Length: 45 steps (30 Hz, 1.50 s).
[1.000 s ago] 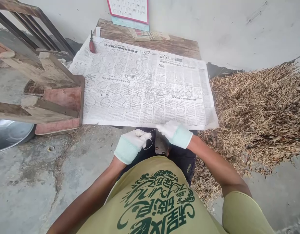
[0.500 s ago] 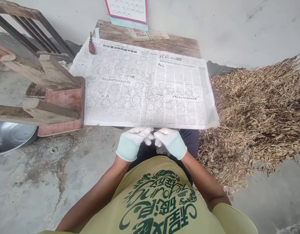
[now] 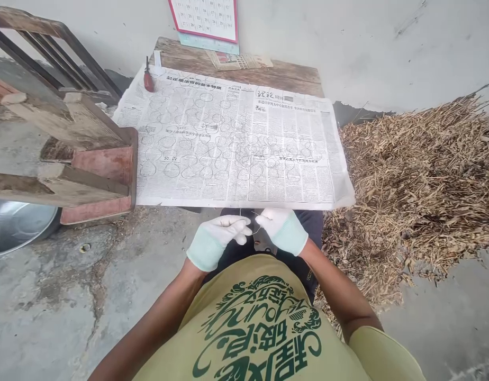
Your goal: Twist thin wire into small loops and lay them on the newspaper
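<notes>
My left hand and my right hand wear white gloves with pale green cuffs. They hold a thin silvery wire between their fingertips, just below the near edge of a spread newspaper. The hands are close together but not touching. Many fine wire loops lie in rows across the newspaper, some forming figure-eight shapes. A red-handled screwdriver rests at the paper's far left corner.
The newspaper lies on a worn wooden table against a wall. A wooden stool lies on its side at left, with a metal basin beyond it. Dry plant stalks are heaped at right on the concrete floor.
A second ago my hands were further apart, with a wire loop hanging between them. They came together, and now they have parted slightly. My view has shifted a little.
</notes>
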Each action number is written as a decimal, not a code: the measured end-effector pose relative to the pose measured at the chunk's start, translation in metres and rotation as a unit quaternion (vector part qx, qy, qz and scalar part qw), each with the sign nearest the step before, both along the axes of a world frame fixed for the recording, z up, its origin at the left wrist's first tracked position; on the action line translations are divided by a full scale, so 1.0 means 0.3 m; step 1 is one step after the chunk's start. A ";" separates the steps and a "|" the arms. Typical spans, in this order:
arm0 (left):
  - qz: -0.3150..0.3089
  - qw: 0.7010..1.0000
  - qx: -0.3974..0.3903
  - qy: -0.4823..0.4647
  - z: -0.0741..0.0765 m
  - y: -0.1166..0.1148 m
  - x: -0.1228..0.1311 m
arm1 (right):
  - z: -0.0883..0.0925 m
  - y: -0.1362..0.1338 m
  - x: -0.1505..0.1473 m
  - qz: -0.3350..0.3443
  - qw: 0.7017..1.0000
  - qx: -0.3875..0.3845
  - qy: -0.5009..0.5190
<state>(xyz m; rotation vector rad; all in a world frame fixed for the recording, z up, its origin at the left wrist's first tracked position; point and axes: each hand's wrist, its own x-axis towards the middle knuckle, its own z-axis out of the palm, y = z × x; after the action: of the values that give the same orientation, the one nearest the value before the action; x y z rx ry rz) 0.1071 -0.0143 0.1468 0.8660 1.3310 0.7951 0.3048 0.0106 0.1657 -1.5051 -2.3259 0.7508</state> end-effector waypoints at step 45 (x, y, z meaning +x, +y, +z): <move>0.022 0.988 -0.039 -0.148 -0.075 0.045 0.009 | -0.129 0.030 -0.017 0.115 0.975 0.166 -0.090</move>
<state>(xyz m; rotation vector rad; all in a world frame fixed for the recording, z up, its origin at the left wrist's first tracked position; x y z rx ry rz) 0.1098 -0.0009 0.1241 0.6310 1.1140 0.8630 0.2996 0.0195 0.1269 -1.2159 -2.6299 0.2590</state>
